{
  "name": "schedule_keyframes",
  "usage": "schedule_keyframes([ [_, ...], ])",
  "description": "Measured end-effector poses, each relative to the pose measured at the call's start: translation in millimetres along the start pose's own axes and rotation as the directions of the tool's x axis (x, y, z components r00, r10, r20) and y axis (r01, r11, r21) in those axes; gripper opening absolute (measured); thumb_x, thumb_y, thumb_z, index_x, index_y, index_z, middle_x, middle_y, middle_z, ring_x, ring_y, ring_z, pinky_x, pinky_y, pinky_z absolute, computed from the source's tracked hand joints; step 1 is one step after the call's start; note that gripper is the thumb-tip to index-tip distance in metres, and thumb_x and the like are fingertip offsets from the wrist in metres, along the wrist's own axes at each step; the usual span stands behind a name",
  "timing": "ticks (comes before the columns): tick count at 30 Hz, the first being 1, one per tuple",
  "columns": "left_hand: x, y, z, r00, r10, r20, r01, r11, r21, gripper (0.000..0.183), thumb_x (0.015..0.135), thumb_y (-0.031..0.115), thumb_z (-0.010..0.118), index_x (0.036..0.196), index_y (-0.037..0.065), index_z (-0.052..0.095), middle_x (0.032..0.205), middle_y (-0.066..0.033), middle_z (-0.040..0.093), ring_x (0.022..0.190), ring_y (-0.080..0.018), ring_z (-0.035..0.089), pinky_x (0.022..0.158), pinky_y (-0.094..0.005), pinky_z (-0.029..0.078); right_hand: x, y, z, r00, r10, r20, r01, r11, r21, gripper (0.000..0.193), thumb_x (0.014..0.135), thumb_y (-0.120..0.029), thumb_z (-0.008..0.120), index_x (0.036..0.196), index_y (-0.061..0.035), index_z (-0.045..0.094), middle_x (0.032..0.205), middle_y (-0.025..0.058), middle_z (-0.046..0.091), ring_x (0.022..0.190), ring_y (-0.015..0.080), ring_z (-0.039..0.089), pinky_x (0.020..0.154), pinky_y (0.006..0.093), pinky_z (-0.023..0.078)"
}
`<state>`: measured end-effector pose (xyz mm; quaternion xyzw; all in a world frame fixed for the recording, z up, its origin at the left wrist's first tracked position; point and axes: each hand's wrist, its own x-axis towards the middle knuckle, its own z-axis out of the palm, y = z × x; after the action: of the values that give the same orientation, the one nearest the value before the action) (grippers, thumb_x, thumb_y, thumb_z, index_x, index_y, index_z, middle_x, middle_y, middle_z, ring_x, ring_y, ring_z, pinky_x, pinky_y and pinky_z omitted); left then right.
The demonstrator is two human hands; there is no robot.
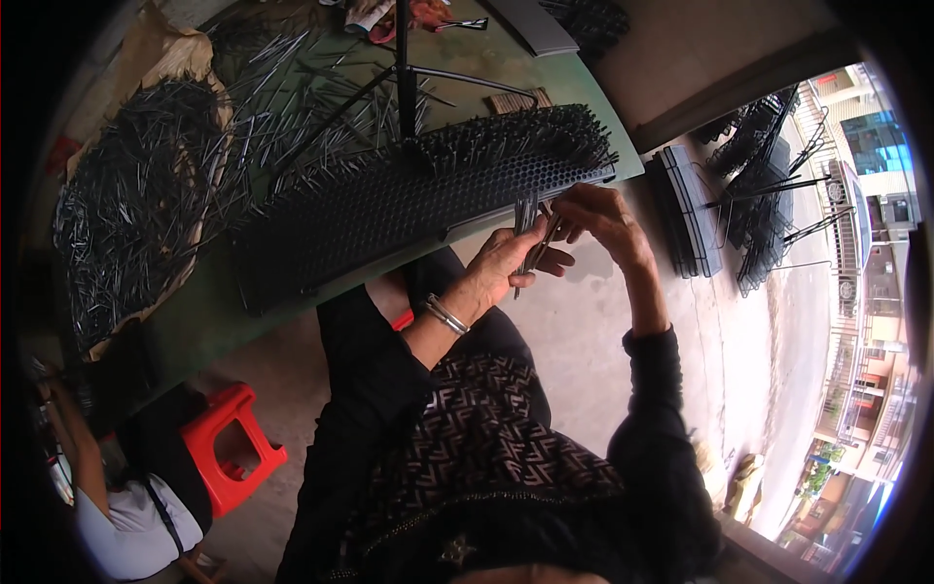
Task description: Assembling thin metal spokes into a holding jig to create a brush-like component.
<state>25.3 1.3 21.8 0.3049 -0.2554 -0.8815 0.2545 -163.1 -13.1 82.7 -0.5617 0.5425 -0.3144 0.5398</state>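
Observation:
A bundle of thin dark rods (526, 206) stands upright in my left hand (498, 259), whose fingers are closed around it. Close beside it, my right hand (605, 222) has its fingertips pinched on the ends of some rods leaning out of the bundle. Both hands are just off the near right edge of a long black perforated board (389, 206). Many rods (530, 134) stand in the holes along its far side, while the nearer rows of holes show bare. My right fingers partly cover the rods they pinch.
Loose rods (126, 209) are heaped on brown paper on the green table (175, 341), left of the board. A black metal stand (406, 92) rises behind it. A red stool (229, 453) and another person (136, 526) are at lower left. Grey panels (686, 209) stand right.

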Motion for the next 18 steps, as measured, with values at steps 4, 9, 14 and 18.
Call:
schedule_keyframes([
  [4,8.9,-5.8,-13.4,0.995,0.014,-0.097,-0.025,0.993,-0.113,0.041,0.098,0.042,0.054,0.112,0.005,0.061,0.090,-0.0155,0.071,0.062,-0.0111,0.060,0.042,-0.0189,0.029,2.8,-7.6,-15.0,0.854,-0.222,-0.470,0.089,0.953,-0.289,0.018,0.094,-0.013,0.057,0.093,0.0031,0.065,0.074,0.0064,0.066,0.067,0.0122,0.063,0.065,0.0255,0.051],
  [9,15.6,-17.5,-14.3,0.988,-0.001,-0.157,-0.030,0.980,-0.198,0.034,0.099,0.035,0.055,0.105,0.002,0.059,0.088,-0.0170,0.068,0.062,-0.0113,0.055,0.046,-0.0208,0.034,16.7,-4.6,-28.0,0.662,-0.450,-0.600,0.106,0.848,-0.519,0.017,0.095,-0.015,0.056,0.095,-0.0010,0.065,0.075,0.0050,0.069,0.068,0.0103,0.064,0.064,0.0248,0.050],
  [14,20.6,-23.2,-14.3,0.987,0.061,-0.146,-0.098,0.959,-0.265,0.028,0.100,0.029,0.053,0.098,0.001,0.058,0.091,-0.0178,0.067,0.067,-0.0140,0.058,0.052,-0.0271,0.045,31.9,11.5,-36.8,0.625,-0.525,-0.579,0.053,0.768,-0.639,0.016,0.095,-0.016,0.056,0.099,-0.0029,0.064,0.075,0.0063,0.069,0.071,0.0128,0.068,0.066,0.0262,0.051],
  [18,17.1,-21.6,-17.4,0.990,0.059,-0.130,-0.095,0.953,-0.289,0.030,0.101,0.029,0.052,0.104,0.000,0.058,0.094,-0.0171,0.067,0.080,-0.0208,0.065,0.069,-0.0384,0.057,31.6,6.3,-34.8,0.651,-0.494,-0.576,0.011,0.766,-0.643,0.017,0.095,-0.019,0.056,0.099,-0.0044,0.065,0.076,0.0084,0.071,0.072,0.0149,0.070,0.068,0.0270,0.051],
])
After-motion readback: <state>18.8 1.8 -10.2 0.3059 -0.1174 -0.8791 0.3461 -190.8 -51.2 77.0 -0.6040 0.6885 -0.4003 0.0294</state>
